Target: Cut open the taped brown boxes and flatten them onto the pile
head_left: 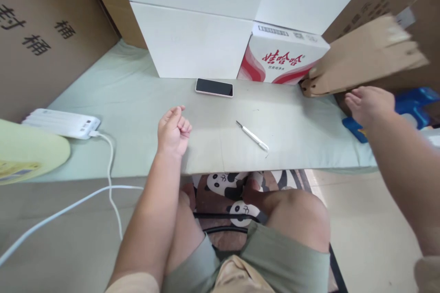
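My left hand (pixel 174 131) hovers over the front part of the cloth-covered table (pixel 206 146), its fingers curled in and no object showing in them. To its right lies a slim white pen-like craft knife (pixel 252 136) with a dark, narrow tip. A phone (pixel 214 88) with a dark screen rests flat behind both. Far to the right, my right hand (pixel 371 103) is closed, near the torn edge of a brown cardboard piece (pixel 371 55) and above a blue package (pixel 355 129). Whether anything sits in its fingers is hidden.
White boxes (pixel 195 41) stand along the back, beside a red-and-white printed carton (pixel 285 57). Large brown cartons (pixel 51 32) flank the left. A white power bank (pixel 65 123) with a cable (pixel 110 165) lies left, by a yellow-green object (pixel 30 149). The table's front edge runs above my knees.
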The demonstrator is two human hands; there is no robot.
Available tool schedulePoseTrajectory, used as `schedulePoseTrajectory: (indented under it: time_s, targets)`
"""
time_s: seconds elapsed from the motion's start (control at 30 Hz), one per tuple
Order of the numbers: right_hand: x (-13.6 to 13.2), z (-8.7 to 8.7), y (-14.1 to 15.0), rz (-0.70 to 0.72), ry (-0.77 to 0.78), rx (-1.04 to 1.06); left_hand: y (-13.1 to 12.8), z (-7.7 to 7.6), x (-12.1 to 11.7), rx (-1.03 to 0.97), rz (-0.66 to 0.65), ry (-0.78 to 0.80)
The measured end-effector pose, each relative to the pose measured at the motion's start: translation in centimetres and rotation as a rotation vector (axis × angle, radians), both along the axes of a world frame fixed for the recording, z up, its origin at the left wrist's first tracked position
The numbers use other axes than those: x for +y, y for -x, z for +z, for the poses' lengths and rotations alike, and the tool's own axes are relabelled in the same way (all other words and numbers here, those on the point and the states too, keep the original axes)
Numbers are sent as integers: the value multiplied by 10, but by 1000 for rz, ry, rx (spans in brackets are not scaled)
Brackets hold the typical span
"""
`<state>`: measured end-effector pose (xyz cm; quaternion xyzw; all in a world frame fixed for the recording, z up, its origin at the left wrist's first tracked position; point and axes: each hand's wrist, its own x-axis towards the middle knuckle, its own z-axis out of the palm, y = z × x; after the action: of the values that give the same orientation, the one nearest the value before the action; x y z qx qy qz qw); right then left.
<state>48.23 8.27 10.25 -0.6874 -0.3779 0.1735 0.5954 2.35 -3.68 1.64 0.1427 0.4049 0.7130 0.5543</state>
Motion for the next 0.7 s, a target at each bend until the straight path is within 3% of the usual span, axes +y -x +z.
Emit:
schedulePoseTrajectory:
  time_s: [0.07, 0.13, 0.27, 0.33, 0.43, 0.57, 0.7]
  targets:
    - [6, -8, 16, 6, 129, 27, 5, -1, 0, 0, 5, -6]
    - [-4, -27, 37, 79, 228, 20, 9, 0, 0, -3, 13, 0]
    - [-39, -73, 85, 350, 369, -143, 13, 5, 1, -32, 13, 29]
    - [-51, -87, 111, 503, 402, -261, 12, 8, 0, -56, 18, 48]
    - [-59, -92, 154, 747, 409, -441, 10, 13, -4, -70, 21, 71]
    - [-65, -86, 211, 1046, 391, -683, 15, 19, -16, -90, 40, 66]
    - [-73, -84, 258, 1244, 378, -865, 33, 25, -32, -129, 90, 24]
